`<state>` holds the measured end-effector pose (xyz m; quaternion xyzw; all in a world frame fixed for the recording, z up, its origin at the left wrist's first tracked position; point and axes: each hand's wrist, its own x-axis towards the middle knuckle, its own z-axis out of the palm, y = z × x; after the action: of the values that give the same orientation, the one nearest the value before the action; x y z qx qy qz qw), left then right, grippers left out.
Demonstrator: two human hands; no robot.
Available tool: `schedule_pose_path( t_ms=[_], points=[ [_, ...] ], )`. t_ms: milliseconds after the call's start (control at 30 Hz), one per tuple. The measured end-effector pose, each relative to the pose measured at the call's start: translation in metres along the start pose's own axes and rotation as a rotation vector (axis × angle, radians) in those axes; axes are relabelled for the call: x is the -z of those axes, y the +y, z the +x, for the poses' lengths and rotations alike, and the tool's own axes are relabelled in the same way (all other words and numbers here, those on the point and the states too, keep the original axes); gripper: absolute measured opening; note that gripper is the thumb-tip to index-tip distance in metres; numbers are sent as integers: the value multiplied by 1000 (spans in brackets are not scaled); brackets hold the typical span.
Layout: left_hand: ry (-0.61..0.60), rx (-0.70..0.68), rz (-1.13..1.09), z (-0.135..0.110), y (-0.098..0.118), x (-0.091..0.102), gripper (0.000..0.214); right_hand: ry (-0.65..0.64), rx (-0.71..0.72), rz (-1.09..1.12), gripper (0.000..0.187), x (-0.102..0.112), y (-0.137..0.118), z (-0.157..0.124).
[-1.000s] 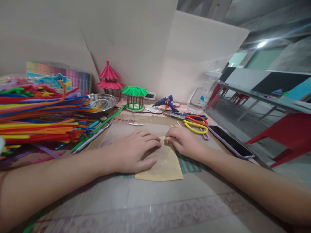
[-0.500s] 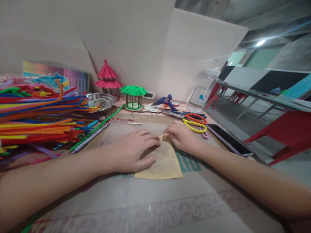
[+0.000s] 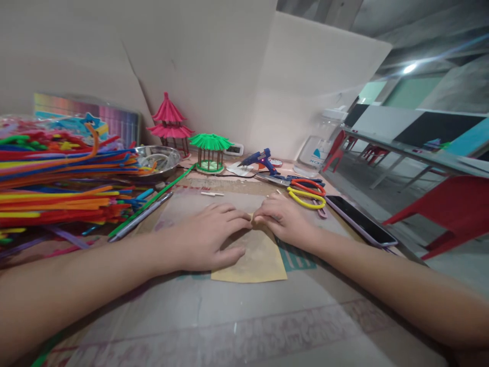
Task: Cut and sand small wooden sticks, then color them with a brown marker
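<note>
A yellow piece of paper [image 3: 260, 260], wider at its near edge, lies on the plastic-covered work surface in front of me. My left hand [image 3: 214, 237] rests flat over its left side, fingers stretched out and thumb apart. At the paper's narrow far edge, my right hand [image 3: 280, 216] has thumb and fingers pinched together, touching or nearly touching the left fingertips. Whatever is in that pinch is hidden. Behind the right knuckles a small pale tip shows. Two short white sticks [image 3: 212, 193] lie beyond my left hand.
Pipe cleaners [image 3: 57, 204] are heaped at left, near a pen [image 3: 141, 216] and a metal bowl [image 3: 158, 160]. Pink [image 3: 168, 120] and green [image 3: 210, 142] model pavilions stand behind. A glue gun [image 3: 260, 160], scissors [image 3: 305, 193], bottle [image 3: 317, 148] and phone [image 3: 361, 220] sit right.
My right hand has shifted slightly left along the paper's far edge, closer to the left fingertips. My left hand and the paper have stayed put.
</note>
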<state>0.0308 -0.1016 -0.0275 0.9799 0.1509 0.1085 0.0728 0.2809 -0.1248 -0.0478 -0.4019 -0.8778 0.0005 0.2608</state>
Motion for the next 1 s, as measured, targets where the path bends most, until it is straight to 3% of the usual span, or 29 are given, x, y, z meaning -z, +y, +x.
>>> schedule_pose_path(
  t_ms=[133,300,467,633,800,1000],
  points=[
    [13,3,-10,-1,0,0,44,44,-29,-60,21,1,0,0],
    [1,-9,-13,0,0,1,44,-19,-1,4,23,4,-1,-1],
    [15,1,-15,0,1,1,44,21,-38,-51,25,4,0,-1],
    [13,-13,-11,-1,0,1,43,-30,27,38,26,4,-2,0],
    [16,1,-21,-1,0,1,44,35,-30,-42,26,4,3,0],
    [6,-5,-16,-1,1,2,43,-6,6,9,24,3,2,0]
  ],
)
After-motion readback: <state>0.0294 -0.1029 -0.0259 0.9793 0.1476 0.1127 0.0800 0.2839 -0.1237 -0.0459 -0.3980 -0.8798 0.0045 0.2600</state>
